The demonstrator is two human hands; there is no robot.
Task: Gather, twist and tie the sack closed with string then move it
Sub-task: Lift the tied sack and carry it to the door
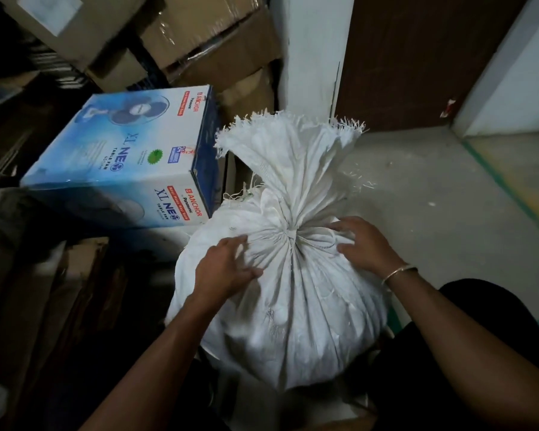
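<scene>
A full white woven sack (293, 312) stands on the floor in front of me. Its neck is gathered and cinched at a tight point (290, 234), and the frayed mouth (288, 144) fans out above the cinch. Thin string runs out from the cinch to both sides across the sack's shoulder. My left hand (227, 269) rests on the sack's left shoulder with fingers spread toward the cinch. My right hand (363, 241) lies on the right shoulder, fingers curved over the cloth and string; a thin bangle is on that wrist. Whether either hand pinches the string is unclear.
A blue and white table fan box (122, 160) stands just left of the sack. Brown cartons (206, 48) are stacked behind it. A white pillar (311, 51) and a dark door (417, 57) rise behind. Grey floor with a green line (492, 178) opens to the right.
</scene>
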